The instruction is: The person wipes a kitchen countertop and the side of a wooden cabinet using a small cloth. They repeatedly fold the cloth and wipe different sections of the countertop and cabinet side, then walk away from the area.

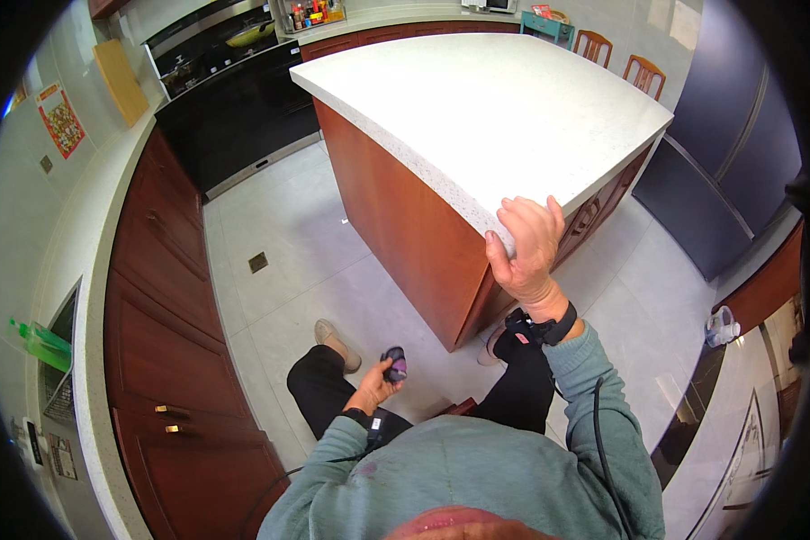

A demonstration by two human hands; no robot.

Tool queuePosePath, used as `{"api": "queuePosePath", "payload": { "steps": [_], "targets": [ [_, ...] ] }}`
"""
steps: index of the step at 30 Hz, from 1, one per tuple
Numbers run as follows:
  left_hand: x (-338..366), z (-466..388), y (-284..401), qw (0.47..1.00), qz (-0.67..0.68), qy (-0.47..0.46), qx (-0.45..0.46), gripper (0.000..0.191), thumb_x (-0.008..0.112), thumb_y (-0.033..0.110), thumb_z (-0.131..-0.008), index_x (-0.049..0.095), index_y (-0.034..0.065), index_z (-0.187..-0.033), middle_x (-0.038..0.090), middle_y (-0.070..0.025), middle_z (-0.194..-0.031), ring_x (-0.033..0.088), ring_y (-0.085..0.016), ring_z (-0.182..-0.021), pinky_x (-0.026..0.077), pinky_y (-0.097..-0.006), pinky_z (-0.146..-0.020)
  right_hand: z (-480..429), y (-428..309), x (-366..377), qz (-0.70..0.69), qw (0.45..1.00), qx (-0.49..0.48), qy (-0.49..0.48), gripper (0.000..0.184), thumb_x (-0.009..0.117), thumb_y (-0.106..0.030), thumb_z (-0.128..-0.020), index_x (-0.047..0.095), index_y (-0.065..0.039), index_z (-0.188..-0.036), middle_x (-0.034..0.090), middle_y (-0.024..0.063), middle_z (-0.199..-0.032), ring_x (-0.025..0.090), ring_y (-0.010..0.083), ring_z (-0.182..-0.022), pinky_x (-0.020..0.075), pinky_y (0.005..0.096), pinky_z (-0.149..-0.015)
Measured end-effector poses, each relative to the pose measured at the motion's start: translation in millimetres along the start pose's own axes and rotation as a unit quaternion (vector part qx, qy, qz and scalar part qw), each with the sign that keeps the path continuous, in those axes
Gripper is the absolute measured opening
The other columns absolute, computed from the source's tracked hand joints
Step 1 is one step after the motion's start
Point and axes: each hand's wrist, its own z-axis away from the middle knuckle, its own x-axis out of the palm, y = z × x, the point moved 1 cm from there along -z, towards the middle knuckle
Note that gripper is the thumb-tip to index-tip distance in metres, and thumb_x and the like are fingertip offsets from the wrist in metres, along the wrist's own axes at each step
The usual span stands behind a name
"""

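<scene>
My left hand (376,386) is low before me, above my left thigh, its fingers closed around a small dark oval object (395,364) with a purple patch; what it is exactly I cannot tell. My right hand (530,246) is at the near corner of the white stone countertop (486,115) of the kitchen island. Its thumb and fingers are spread about that corner and hold no loose object. Below the slab is the reddish-brown wooden side panel (398,223). Each wrist wears a black strap, and black cables run along both sleeves.
Reddish wooden cabinets (169,337) line the left, under a counter with a sink and a green bottle (47,345). A black stove (236,115) carries a wok (250,34). Dark refrigerator doors (722,135) stand at right. A clear plastic jug (721,327) is at far right.
</scene>
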Motion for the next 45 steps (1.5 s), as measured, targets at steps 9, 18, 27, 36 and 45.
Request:
{"api": "queuePosePath", "payload": {
  "steps": [9,18,27,36,45],
  "targets": [
    [-32,-32,-12,0.984,-0.134,0.117,-0.016,0.027,0.057,0.03,-0.09,0.052,0.0151,-0.112,0.058,-0.0103,-0.089,0.057,-0.025,-0.064,0.052,-0.0399,-0.052,1,0,-5,-0.013,1.0,0.009,-0.004,0.034,0.068,-0.011,-0.073,0.06,-0.009,-0.105,0.061,0.0056,-0.109,0.057,0.0235,-0.103,0.0249,0.0449,-0.108],
    [-24,-35,-14,0.983,-0.148,0.1,-0.039,0.027,0.056,0.032,-0.091,0.051,0.0118,-0.108,0.058,-0.0115,-0.079,0.057,-0.026,-0.056,0.051,-0.0379,-0.048,-1,3,-9,-0.009,0.999,-0.009,-0.044,0.033,0.066,-0.016,-0.077,0.059,-0.007,-0.107,0.061,0.0095,-0.111,0.057,0.0262,-0.104,0.0277,0.0459,-0.107],
    [-17,-31,-12,0.979,-0.182,0.094,-0.026,0.026,0.055,0.027,-0.092,0.051,0.0117,-0.113,0.059,-0.0107,-0.09,0.059,-0.025,-0.063,0.051,-0.0378,-0.047,-9,31,-20,-0.034,0.999,-0.007,-0.032,0.032,0.046,-0.028,-0.093,0.06,-0.002,-0.105,0.063,0.0135,-0.11,0.057,0.0299,-0.106,0.032,0.0468,-0.103],
    [-15,-34,-12,0.983,-0.164,0.078,-0.034,0.027,0.052,0.028,-0.091,0.056,0.0108,-0.111,0.062,-0.0085,-0.091,0.058,-0.024,-0.065,0.049,-0.0409,-0.051,-8,37,-12,-0.041,0.999,-0.011,-0.02,0.03,0.044,-0.025,-0.093,0.063,-0.002,-0.1,0.065,0.0124,-0.103,0.059,0.029,-0.099,0.0362,0.0421,-0.097],
    [73,-66,10,0.982,-0.182,0.018,0.051,0.028,0.057,0.019,-0.091,0.053,0.0094,-0.117,0.063,-0.0046,-0.086,0.06,-0.015,-0.068,0.048,-0.0306,-0.052,-47,73,-14,-0.11,0.952,0.167,-0.233,0.045,0.028,-0.022,-0.098,0.063,0.005,-0.103,0.064,0.0173,-0.108,0.06,0.0246,-0.1,0.0432,0.0346,-0.093]
  ]
}}
